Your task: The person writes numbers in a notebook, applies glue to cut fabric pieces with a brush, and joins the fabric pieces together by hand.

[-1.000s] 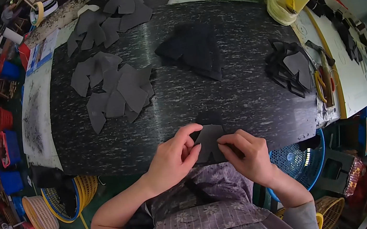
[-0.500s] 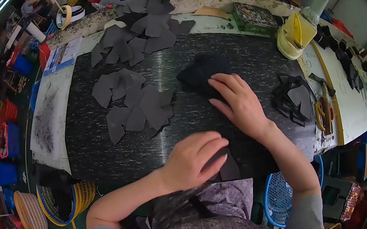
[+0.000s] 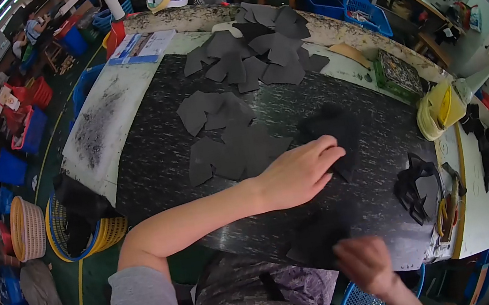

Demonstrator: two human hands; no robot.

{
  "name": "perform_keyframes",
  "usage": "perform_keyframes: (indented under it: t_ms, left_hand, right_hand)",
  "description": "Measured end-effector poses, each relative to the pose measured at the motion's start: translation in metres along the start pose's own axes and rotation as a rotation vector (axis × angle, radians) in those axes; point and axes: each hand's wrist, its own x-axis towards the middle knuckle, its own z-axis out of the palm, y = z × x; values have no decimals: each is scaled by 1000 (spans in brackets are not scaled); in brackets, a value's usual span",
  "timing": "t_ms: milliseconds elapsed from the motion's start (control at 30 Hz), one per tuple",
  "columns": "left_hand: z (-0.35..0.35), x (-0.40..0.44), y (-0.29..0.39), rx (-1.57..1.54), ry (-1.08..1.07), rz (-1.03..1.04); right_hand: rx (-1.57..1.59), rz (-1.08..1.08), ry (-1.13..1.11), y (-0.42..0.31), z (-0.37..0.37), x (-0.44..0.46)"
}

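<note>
My left hand (image 3: 300, 173) reaches across the dark work board, its fingers and thumb curled at the near edge of a small stack of black cut pieces (image 3: 335, 121). It pinches the edge of one piece there, though the grip is partly hidden. Near the board's front edge is my right hand (image 3: 366, 263), smeared by motion, with fingers bent together at the side of another black cut piece (image 3: 317, 238). Grey-black cut pieces (image 3: 218, 111) lie overlapping left of the stack, and a larger heap (image 3: 265, 45) spreads behind them.
Right on the board sit black strip-like offcuts (image 3: 417, 188), beside a hammer (image 3: 454, 179) and yellow-handled scissors (image 3: 442, 219). A yellow container (image 3: 444, 106) and a green box (image 3: 398, 72) stand at the back right. Baskets (image 3: 27, 227) stand on the floor left.
My left hand has moved from the front edge up to the black stack. My right hand has come from the stack down to the front edge. The camera view has turned.
</note>
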Motion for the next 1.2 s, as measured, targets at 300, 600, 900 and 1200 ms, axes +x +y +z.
perform_keyframes:
  t_ms: [300, 600, 900, 1200]
  left_hand:
    - [-72, -85, -25, -38, 134, -437]
    - [-72, -90, -37, -14, 64, -421]
    - [-64, -91, -36, -36, 46, -408]
    - [-60, -92, -32, -71, 92, -432]
  right_hand:
    - [158, 49, 102, 31, 45, 149]
    - [-94, -71, -83, 54, 81, 205]
    - [-130, -177, 33, 55, 72, 177]
    - [-89, -123, 195, 46, 93, 194]
